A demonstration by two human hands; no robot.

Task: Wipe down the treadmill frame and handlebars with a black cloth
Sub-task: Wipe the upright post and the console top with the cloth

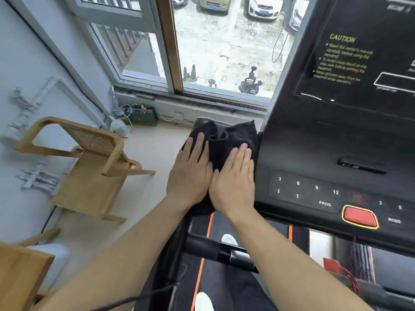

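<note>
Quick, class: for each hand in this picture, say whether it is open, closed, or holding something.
Left hand: open, flat, palm down on the black cloth.
Right hand: open, flat, palm down on the same cloth, gripping nothing.

Both hands lay flat, fingers extended, on the black cloth (226, 140) bunched just left of the treadmill console (336, 153). The left hand (190, 173) and right hand (233, 182) touched side by side. A wooden chair (89, 167) stood farther left of the console, near the window (202, 52).
</note>
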